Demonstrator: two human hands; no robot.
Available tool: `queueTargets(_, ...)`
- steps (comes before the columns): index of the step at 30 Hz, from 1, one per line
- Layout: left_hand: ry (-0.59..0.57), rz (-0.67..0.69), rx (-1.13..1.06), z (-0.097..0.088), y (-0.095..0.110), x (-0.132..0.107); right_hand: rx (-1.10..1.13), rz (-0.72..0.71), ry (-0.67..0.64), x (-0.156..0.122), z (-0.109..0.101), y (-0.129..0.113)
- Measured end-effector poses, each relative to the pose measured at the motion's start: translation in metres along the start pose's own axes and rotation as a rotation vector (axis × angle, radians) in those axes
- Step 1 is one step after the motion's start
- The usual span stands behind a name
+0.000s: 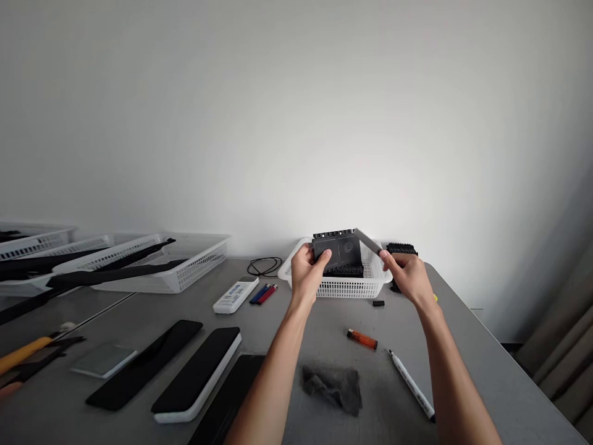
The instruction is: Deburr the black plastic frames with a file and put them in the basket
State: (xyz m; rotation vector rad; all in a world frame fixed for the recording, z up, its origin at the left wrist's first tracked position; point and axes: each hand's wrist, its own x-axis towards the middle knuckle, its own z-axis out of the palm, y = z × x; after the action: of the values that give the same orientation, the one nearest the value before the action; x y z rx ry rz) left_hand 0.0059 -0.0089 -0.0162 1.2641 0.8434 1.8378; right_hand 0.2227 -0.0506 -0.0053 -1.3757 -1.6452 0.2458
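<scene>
My left hand (pixel 306 272) is closed on a dark grey rectangular plastic piece (pixel 341 252), the thumb pressed flat on its face. Black toothed edging shows along the top of that piece. In my right hand (pixel 407 275) a thin flat grey strip (pixel 369 241) is pinched by one end. Its other end slants up to the left, close to the piece's upper right corner; whether they touch I cannot tell. Both hands are over a white perforated basket (pixel 343 288), which has black ridged parts (pixel 349 271) inside.
Black ridged parts (pixel 401 248) stand right of the basket. Nearer lie an orange lighter (pixel 362 339), a white marker (pixel 411 384) and a grey cloth (pixel 334 388). Leftward are two lighters (pixel 264 294), a white device (pixel 236 295), black-faced slabs (pixel 197 371) and more white baskets (pixel 176 281).
</scene>
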Motion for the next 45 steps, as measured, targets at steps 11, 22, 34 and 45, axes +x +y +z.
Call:
queueTargets(11, -0.119, 0.017, -0.019, 0.026, 0.014, -0.026, 0.444, 0.042, -0.088, -0.016, 0.045, -0.038)
queueTargets(22, -0.268, 0.133, 0.176, 0.025, 0.007, -0.029, 0.628, -0.009, -0.062, -0.020, 0.049, -0.054)
queueTargets(34, -0.157, 0.247, 0.333, 0.015, 0.013, -0.022, 0.513, -0.026, 0.138, -0.010, 0.043, -0.033)
queueTargets(45, -0.096, 0.083, 0.068, 0.005, -0.001, -0.003, 0.546, -0.178, -0.024, -0.011, 0.037, -0.032)
